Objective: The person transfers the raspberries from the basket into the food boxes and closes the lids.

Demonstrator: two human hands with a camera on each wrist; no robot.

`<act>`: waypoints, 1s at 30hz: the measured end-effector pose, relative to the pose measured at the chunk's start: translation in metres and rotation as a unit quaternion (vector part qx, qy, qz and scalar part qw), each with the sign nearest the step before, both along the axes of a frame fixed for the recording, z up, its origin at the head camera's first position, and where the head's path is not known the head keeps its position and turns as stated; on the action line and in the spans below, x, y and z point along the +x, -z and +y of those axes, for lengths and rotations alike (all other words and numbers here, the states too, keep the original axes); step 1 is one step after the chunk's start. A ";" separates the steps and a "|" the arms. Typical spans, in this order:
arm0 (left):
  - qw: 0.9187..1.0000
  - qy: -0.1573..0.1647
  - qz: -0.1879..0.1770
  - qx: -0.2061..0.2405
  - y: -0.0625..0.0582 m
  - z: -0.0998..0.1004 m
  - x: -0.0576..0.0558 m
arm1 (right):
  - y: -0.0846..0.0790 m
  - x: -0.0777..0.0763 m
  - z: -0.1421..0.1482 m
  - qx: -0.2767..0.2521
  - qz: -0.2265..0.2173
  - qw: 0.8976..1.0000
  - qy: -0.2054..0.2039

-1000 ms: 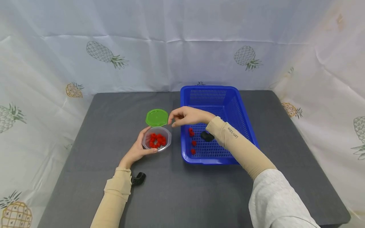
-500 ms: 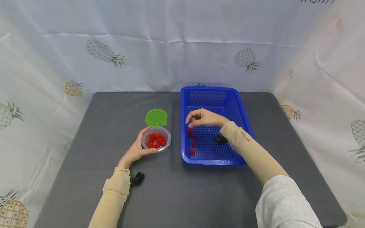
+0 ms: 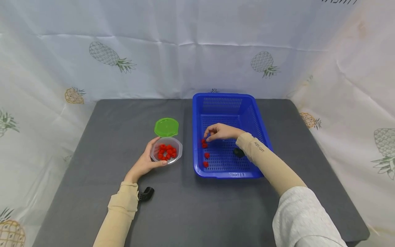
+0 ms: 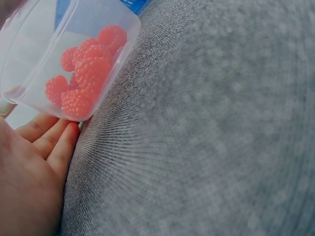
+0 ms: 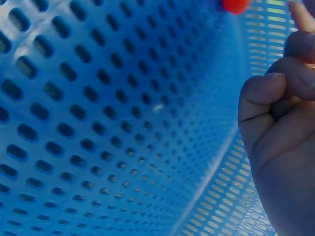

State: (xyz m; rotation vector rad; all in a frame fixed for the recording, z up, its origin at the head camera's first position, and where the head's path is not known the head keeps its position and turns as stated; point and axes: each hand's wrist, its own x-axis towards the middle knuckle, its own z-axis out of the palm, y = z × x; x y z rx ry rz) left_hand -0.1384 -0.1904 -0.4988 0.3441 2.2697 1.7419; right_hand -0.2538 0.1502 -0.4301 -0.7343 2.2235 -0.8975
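Observation:
My left hand (image 3: 145,164) holds a clear plastic tub (image 3: 179,148) on the table, thumb at its near side and fingers round the far side. Several red raspberries (image 4: 91,73) lie on the tub's bottom. My right hand (image 3: 221,131) is inside the blue basket (image 3: 216,119), with thumb and forefinger at a pair of raspberries (image 3: 204,145) by its left wall. In the right wrist view, the other fingers are bent and a red raspberry (image 5: 236,5) shows beyond the hand. Two more raspberries (image 3: 207,155) lie nearer the basket's front.
A green lid (image 3: 166,127) lies on the grey table (image 3: 129,127) just behind the tub. The basket has raised perforated walls and stands right of the tub. A pineapple-print cloth (image 3: 216,68) hangs behind the table.
My right hand has moved right from beside the green lid to over the basket, then down to the raspberries. My left hand has kept hold of the tub.

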 end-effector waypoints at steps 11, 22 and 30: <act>1.000 -0.001 0.000 -0.003 -0.001 -0.001 -0.002 | 0.010 -0.009 -0.011 0.066 0.016 0.998 0.014; 1.000 0.000 0.001 0.002 -0.001 0.001 -0.001 | 0.014 -0.011 -0.015 0.090 0.019 0.996 0.014; 1.000 -0.003 0.002 -0.005 0.001 0.001 -0.001 | 0.019 -0.010 -0.016 0.100 0.023 0.995 0.001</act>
